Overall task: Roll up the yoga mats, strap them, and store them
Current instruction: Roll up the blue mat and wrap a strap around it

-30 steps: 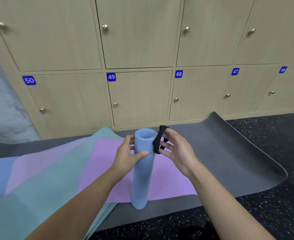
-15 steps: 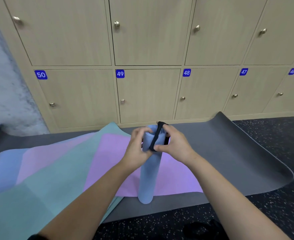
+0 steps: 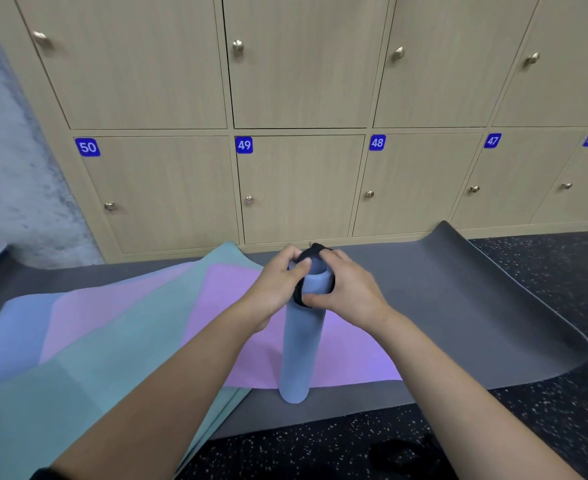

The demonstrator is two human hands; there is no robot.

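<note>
Two hands work at the top of a rolled blue mat (image 3: 299, 351), stood upright. From the left, I see a pastel mat (image 3: 112, 341) spread flat; my left hand (image 3: 278, 282), fingers curled on a black strap (image 3: 316, 250) at the roll's rim; my right hand (image 3: 348, 292), thumb and fingers pinching the strap round the roll. The roll stands on a grey mat (image 3: 458, 306), before numbered lockers (image 3: 303, 188).
</note>
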